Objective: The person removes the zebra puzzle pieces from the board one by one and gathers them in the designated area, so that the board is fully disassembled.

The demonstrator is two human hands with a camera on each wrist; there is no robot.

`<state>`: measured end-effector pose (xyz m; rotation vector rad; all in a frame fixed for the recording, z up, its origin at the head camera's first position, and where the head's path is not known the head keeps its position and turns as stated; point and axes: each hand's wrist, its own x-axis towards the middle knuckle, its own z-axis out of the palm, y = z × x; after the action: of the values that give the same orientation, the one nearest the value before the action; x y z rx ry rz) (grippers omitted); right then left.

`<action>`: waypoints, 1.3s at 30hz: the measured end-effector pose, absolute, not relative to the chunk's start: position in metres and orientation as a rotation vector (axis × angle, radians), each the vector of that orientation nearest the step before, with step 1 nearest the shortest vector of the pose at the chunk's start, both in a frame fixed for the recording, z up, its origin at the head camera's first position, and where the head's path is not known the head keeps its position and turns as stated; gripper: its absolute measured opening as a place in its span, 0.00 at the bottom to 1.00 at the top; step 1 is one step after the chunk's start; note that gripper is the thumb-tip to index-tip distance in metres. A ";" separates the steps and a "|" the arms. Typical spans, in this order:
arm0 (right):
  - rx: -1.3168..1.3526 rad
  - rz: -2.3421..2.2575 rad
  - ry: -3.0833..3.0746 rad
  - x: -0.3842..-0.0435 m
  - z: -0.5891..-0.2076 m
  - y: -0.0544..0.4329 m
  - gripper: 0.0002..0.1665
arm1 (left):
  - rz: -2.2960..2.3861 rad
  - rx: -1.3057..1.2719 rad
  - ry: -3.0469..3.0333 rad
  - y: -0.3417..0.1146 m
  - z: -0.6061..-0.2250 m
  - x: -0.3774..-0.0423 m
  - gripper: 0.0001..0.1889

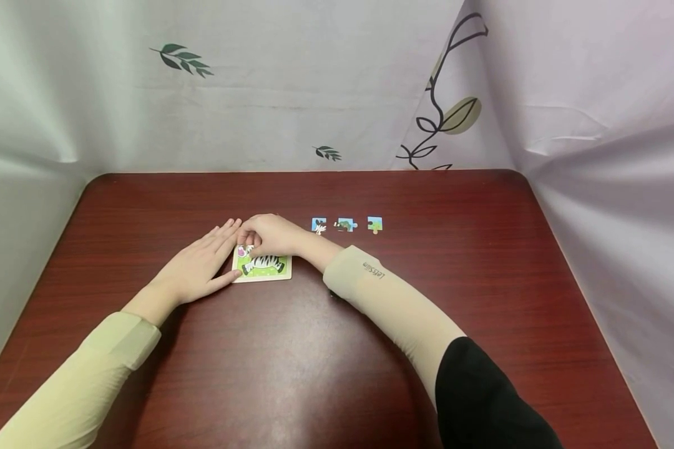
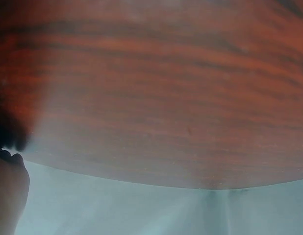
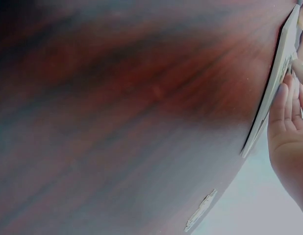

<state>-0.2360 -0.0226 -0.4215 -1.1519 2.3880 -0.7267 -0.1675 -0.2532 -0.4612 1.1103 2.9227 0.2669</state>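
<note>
A small jigsaw board with a zebra picture on green lies on the table, its upper part covered by my right hand. That hand's fingers are curled down at the board's upper left, pinching a puzzle piece seen edge-on in the right wrist view. My left hand lies flat along the board's left side with its fingers straight, and its thumb touches the lower left corner. Only a dark bit of the left hand shows in the left wrist view.
To the right of the board, three loose puzzle pieces lie in a row: one with a zebra's head, one blue and green and one blue with a green lower part. Light curtains surround the reddish-brown table.
</note>
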 end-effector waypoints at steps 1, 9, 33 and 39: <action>-1.146 -0.730 2.389 -0.236 -0.422 -0.023 0.11 | 0.269 1.105 2.920 -0.253 -0.461 -0.167 0.46; -1.127 -0.839 2.321 -0.238 -0.426 -0.023 0.09 | 0.275 1.102 2.920 -0.253 -0.461 -0.168 0.47; -1.058 -0.964 2.202 -0.244 -0.429 -0.020 0.08 | 0.297 1.102 2.917 -0.252 -0.460 -0.168 0.46; -1.050 -0.970 2.197 -0.244 -0.429 -0.020 0.07 | 0.300 1.106 2.918 -0.252 -0.462 -0.168 0.46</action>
<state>-0.2437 -0.0197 -0.4293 -1.0498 2.1971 -0.9701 -0.1683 -0.2523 -0.4621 1.1061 2.9175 0.3002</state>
